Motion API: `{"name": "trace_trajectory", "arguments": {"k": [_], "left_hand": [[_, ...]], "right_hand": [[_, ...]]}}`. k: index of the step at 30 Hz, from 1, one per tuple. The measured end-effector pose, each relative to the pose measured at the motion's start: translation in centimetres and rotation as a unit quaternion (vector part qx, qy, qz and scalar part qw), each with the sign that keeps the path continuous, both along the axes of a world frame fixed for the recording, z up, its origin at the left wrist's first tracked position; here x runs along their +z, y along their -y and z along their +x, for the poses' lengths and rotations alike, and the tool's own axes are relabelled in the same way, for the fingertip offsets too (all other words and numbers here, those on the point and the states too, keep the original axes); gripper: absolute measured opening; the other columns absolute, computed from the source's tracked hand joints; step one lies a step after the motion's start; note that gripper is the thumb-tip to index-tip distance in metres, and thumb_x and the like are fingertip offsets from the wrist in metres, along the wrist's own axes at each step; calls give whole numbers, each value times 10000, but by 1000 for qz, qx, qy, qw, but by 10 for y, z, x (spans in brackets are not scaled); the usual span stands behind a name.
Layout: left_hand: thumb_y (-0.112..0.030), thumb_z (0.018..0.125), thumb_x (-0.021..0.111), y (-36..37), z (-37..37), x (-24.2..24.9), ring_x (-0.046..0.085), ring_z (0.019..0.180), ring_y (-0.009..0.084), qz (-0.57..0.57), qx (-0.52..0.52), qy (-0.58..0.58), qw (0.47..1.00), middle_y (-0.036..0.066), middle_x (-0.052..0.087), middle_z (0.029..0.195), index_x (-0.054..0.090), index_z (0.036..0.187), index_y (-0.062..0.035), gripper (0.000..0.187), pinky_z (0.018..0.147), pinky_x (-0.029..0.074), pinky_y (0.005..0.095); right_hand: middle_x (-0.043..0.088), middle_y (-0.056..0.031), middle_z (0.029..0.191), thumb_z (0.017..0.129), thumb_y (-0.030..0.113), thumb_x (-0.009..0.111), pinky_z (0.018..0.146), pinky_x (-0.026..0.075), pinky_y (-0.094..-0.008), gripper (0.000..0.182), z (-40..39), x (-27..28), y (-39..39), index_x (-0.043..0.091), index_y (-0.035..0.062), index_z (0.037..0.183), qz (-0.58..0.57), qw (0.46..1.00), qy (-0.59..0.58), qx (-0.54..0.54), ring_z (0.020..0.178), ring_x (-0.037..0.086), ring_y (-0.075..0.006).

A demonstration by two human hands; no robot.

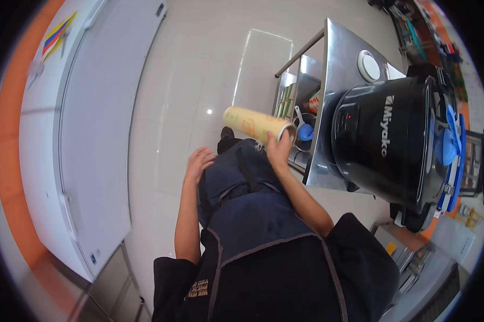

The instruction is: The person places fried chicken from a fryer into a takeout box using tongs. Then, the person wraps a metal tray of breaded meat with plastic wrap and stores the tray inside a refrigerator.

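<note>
My right hand point(279, 150) grips one end of a cling film roll point(255, 123), a thick yellowish tube with orange and green print and a hollow core. The thumb and fingers are around the rim of that end, and the roll points forward and to the left. My left hand point(200, 161) is held in the air in front of the apron point(263, 220), its fingers apart and nothing in it. A gap separates it from the roll.
To the right, a steel table point(341, 59) carries a large black Miyako cooker point(384, 139) and a round white lid point(369, 66). Its lower shelf holds a blue ladle point(305, 132) in a bowl. A white chest freezer point(99, 118) stands left; tiled floor point(183, 80) lies between.
</note>
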State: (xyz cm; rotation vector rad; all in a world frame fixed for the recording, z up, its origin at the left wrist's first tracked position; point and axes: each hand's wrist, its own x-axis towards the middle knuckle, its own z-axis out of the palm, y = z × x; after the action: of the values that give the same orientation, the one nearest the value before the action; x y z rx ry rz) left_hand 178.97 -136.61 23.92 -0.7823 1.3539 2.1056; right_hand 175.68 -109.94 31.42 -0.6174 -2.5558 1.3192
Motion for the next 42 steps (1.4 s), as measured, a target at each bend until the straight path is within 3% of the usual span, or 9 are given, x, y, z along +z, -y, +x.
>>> {"name": "trace_trajectory", "arguments": {"k": [6,10,14,17,18,19,29,37,42], "left_hand": [[-298,876,526,125,-29,-73,634,824,221,-197,75,139,968,127,615,974,510,1081,-25,341,636,528,317],[-325,859,524,181,-40,-89,617,658,194,-225,-69,343,909,74,612,796,554,990,-77,282,519,501,318],[-298,836,551,195,-100,-43,594,686,213,-258,-154,236,924,118,606,864,545,1131,-41,391,542,465,366],[-300,836,548,221,-188,-94,600,739,239,-251,-270,148,918,166,609,903,561,1072,-17,369,586,468,390],[-282,849,525,224,-221,-128,620,765,258,-217,-193,303,908,170,609,932,525,1125,-21,380,573,467,381],[-269,858,509,193,-286,-66,637,782,280,-254,-207,265,907,173,606,960,482,1158,-23,389,582,484,383],[-246,859,508,127,-604,-6,631,816,294,-285,-253,43,923,166,587,955,472,1093,-17,329,663,526,403],[-224,852,531,-38,-691,-16,639,705,234,-248,-421,-52,871,150,622,895,528,1061,-17,294,576,519,331],[-318,866,566,-220,-663,-39,627,706,185,-120,-661,-157,724,132,622,916,502,1121,-38,384,571,516,290]], "right_hand": [[600,-155,711,809,203,598,707,369,-416,192,-157,-61,-62,519,28,822,309,950,33,-38,708,559,-315],[589,-116,705,810,169,583,727,361,-383,127,-225,-56,-88,515,62,799,384,922,35,-45,743,553,-258],[581,-122,754,802,155,563,729,363,-419,121,-269,-64,-103,536,50,855,428,896,90,-75,782,542,-274],[577,-126,821,801,140,529,754,365,-416,173,-302,-94,-126,554,30,932,450,876,50,-166,820,526,-288],[579,-128,820,806,146,518,759,364,-426,173,-313,-97,-134,550,30,929,399,889,116,-192,819,522,-291],[577,-98,747,774,103,522,732,381,-413,135,-323,-86,-136,552,52,895,432,872,82,-217,767,536,-266],[582,-104,760,766,110,599,803,384,-433,180,-355,-70,-143,554,32,923,399,850,80,-334,783,546,-267],[577,-128,713,752,71,601,801,379,-428,102,-349,-62,-144,559,24,833,326,883,45,-335,748,557,-296],[553,-142,698,731,88,617,794,384,-441,130,-362,-56,-146,568,25,833,256,891,32,-373,749,534,-325]]}}
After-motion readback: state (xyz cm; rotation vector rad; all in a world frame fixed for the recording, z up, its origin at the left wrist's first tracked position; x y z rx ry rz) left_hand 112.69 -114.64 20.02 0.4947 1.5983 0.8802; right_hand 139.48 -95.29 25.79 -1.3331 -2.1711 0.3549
